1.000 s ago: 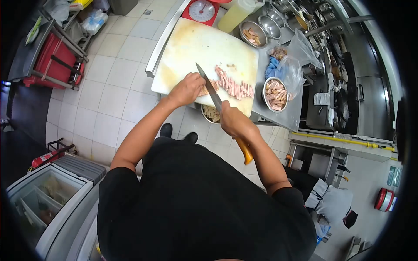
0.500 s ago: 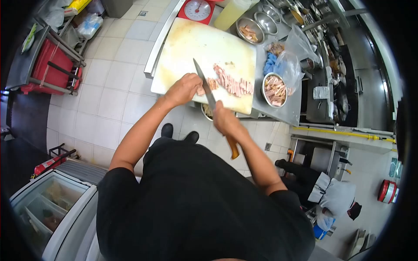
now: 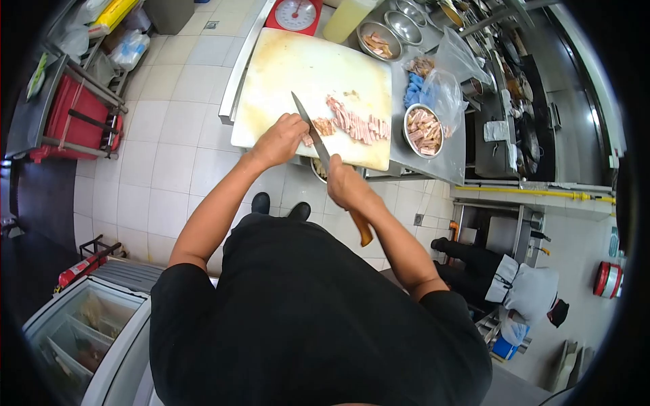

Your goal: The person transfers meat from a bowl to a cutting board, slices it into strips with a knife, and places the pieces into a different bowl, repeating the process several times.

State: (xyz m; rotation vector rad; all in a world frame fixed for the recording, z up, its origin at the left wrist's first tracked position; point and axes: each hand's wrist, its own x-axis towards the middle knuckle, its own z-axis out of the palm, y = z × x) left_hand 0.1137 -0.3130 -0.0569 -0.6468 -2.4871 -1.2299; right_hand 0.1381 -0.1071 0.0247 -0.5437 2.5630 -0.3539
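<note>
My right hand [image 3: 350,184] is wrapped round the brown handle of a long knife [image 3: 311,126]. Its blade lies slantwise over the white cutting board [image 3: 284,74], tip pointing away from me. Left of the blade, my left hand [image 3: 279,140] has its fingers curled down on a piece of bacon-like meat [image 3: 307,140], mostly hidden under them. Close against the blade's right side is a little heap of cut meat [image 3: 324,126]. Further right runs a row of sliced pink and white meat strips [image 3: 357,123].
Right of the board stands a bowl of cut meat [image 3: 424,132], with a plastic bag [image 3: 443,95] behind it. A red scale [image 3: 295,15], a yellowish container [image 3: 349,20] and metal bowls [image 3: 379,42] line the back. Another person [image 3: 531,291] works at lower right.
The view has shifted slightly. The knife has moved a little left and toward me over the board. Both hands keep their grips.
</note>
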